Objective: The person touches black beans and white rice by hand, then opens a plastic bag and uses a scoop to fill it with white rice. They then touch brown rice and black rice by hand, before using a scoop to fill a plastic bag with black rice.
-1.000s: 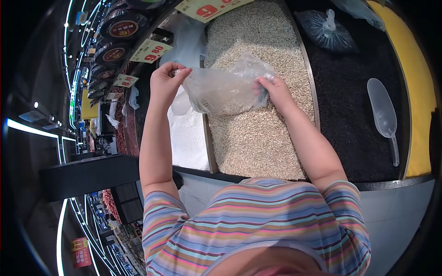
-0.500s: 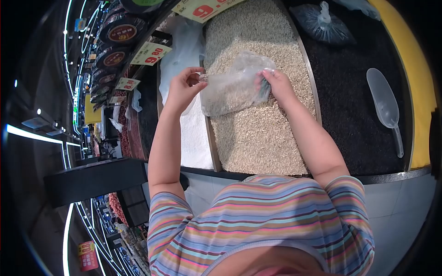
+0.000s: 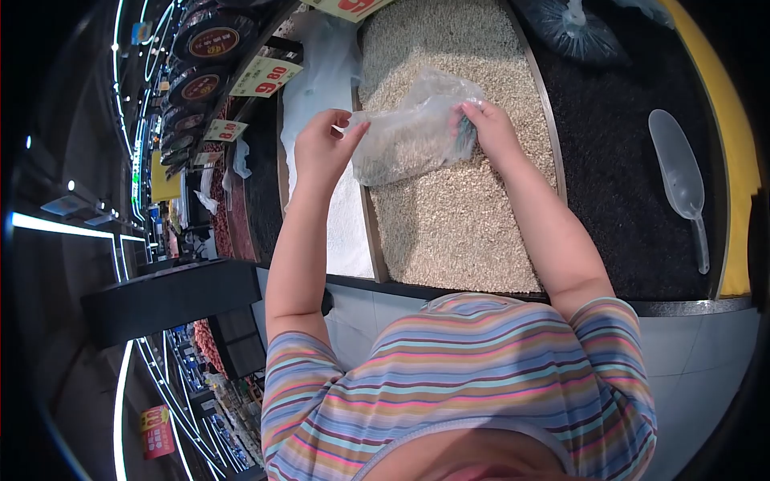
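A clear plastic bag (image 3: 405,148) is stretched sideways over a bin of pale, flaky grain (image 3: 457,224). My right hand (image 3: 491,132) pinches its right side between thumb and fingers, where a teal-green patch shows through the film. At the bag's left edge is my left hand (image 3: 325,148), fingers curled and thumb reaching toward them, with the film's corner at the fingertips. The bag looks thin and crumpled, and grain shows through it.
White powder (image 3: 345,232) fills the bin on the left, partly under a bluish plastic sheet (image 3: 325,60). Right of the grain lies a dark bin (image 3: 609,176) with a clear scoop (image 3: 678,164) and a knotted bag (image 3: 573,36). Price cards (image 3: 265,76) stand at upper left.
The camera view has shifted slightly, moving the bins and scoop in frame. My left fingers and thumb have shifted at the bag's edge; my right hand keeps its pinch.
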{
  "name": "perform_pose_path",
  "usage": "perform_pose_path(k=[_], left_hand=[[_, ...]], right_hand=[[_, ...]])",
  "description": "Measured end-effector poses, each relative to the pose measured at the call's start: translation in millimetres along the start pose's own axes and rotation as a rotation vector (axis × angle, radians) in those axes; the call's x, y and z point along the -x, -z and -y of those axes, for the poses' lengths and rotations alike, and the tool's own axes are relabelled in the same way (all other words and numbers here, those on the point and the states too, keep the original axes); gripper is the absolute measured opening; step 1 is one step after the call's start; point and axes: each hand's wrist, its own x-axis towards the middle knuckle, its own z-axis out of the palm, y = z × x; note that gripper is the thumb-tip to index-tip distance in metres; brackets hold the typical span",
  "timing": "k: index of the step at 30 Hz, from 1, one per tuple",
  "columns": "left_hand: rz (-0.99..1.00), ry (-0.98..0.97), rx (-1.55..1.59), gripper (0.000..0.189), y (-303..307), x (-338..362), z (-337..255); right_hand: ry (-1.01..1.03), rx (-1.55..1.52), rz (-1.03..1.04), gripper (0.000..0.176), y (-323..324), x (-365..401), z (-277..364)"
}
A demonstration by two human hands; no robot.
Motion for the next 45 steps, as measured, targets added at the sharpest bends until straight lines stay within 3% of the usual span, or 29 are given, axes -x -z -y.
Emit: perform_pose_path(k=[2, 9, 12, 14, 16, 19, 23, 30, 34, 38, 40, 43, 45], left_hand=[[0.013, -0.031, -0.157, 0.018, -3.4, -6.1, -2.7], [-0.135, 0.049, 0.260, 0.020, 10.5, -12.6, 4.1], [-0.050, 0.110, 0.009, 0.028, 16.4, -11.8, -9.5], [0.052, 0.077, -0.234, 0.044, 11.8, -11.1, -21.6], [0.110, 0.026, -0.371, 0.037, -0.5, -14.3, -22.1], [0.058, -0.007, -0.289, 0.030, -3.7, -20.0, -10.0], [0.051, 0.131, 0.019, 0.017, 22.0, -19.1, 3.4], [-0.011, 0.208, 0.340, 0.017, 57.0, -15.5, 33.8], [0.003, 0.148, 0.567, 0.017, 65.4, -12.1, 36.6], [0.018, 0.116, 0.575, 0.016, 48.0, 2.1, 53.0], [0.052, 0.197, 0.464, 0.016, 35.5, 15.2, 68.4], [0.087, 0.374, 0.668, 0.030, 10.9, 39.0, 89.9], [0.209, 0.443, 0.619, 0.045, -9.9, 60.5, 104.0]], right_hand=[[-0.012, -0.027, 0.000, 0.024, -0.5, 0.8, 1.5], [0.025, -0.037, 0.016, 0.024, 2.3, -2.8, -3.5], [0.013, -0.030, 0.009, 0.024, 1.3, -1.9, -2.0], [0.006, -0.032, 0.002, 0.024, 1.5, -2.3, -1.8], [0.001, -0.025, -0.004, 0.024, 1.4, -2.0, -1.2], [0.012, 0.020, -0.021, 0.025, 2.4, -0.4, 0.5], [0.037, 0.073, -0.021, 0.024, 4.0, -3.6, -1.4], [-0.008, -0.035, 0.001, 0.024, 5.8, -6.5, -3.2], [-0.071, -0.062, -0.030, 0.024, 6.1, -6.4, -0.4], [-0.108, -0.204, -0.087, 0.025, 4.7, -7.3, 0.0], [-0.108, -0.208, -0.074, 0.025, 6.6, -8.7, -1.6], [-0.105, -0.230, -0.056, 0.025, 9.8, -10.3, -3.6], [-0.106, -0.241, -0.048, 0.025, 10.2, -10.5, -3.5]])
